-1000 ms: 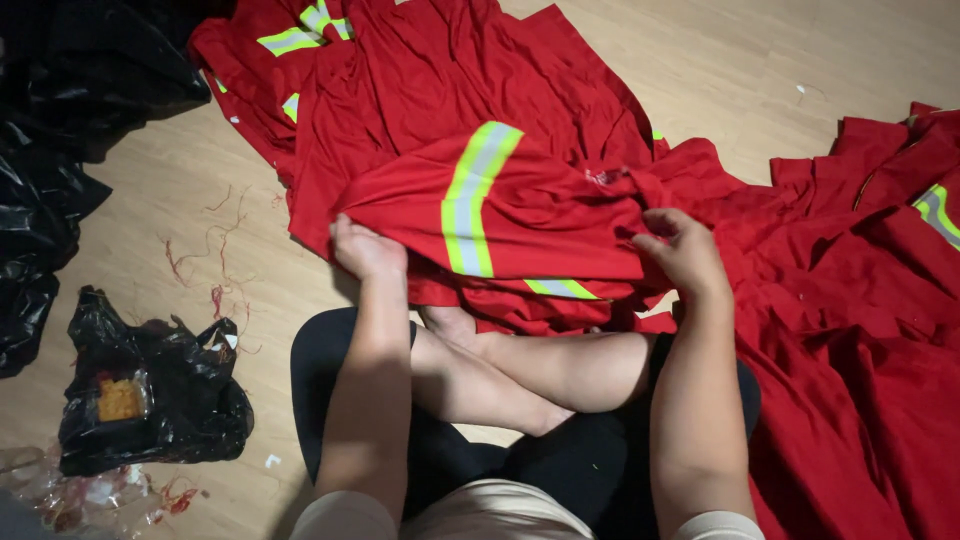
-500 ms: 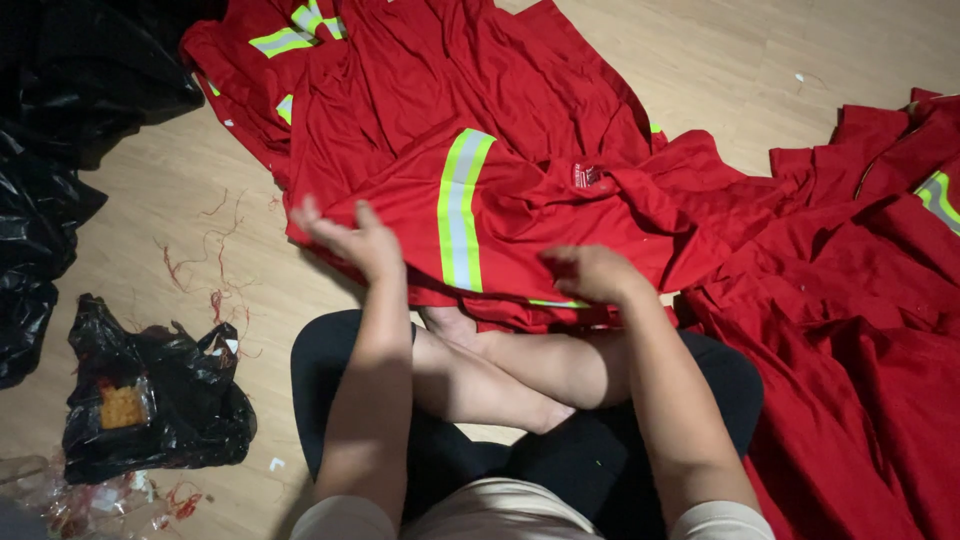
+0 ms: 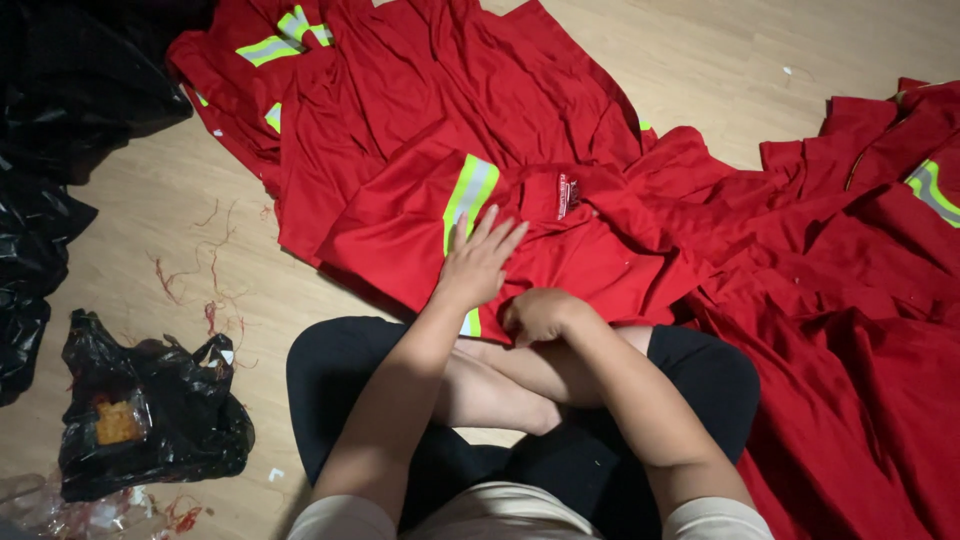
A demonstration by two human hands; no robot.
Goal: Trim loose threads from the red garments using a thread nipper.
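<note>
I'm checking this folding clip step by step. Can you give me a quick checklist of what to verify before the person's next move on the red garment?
1. Left hand flat on the red garment: ok, fingers spread beside the reflective stripe.
2. Right hand gripping the near hem: cannot tell, fist closed, cloth partly hidden.
3. Garment lying smooth: not ok, wrinkled around the chest patch.
4. Separate from the neighbouring red pile: not ok, fabrics overlap.
5. Floor clean: not ok, loose red threads.

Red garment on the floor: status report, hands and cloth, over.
Left hand flat, open, on red garment by its reflective stripe. Right hand closed at near edge. Black bag clear, off left.
</note>
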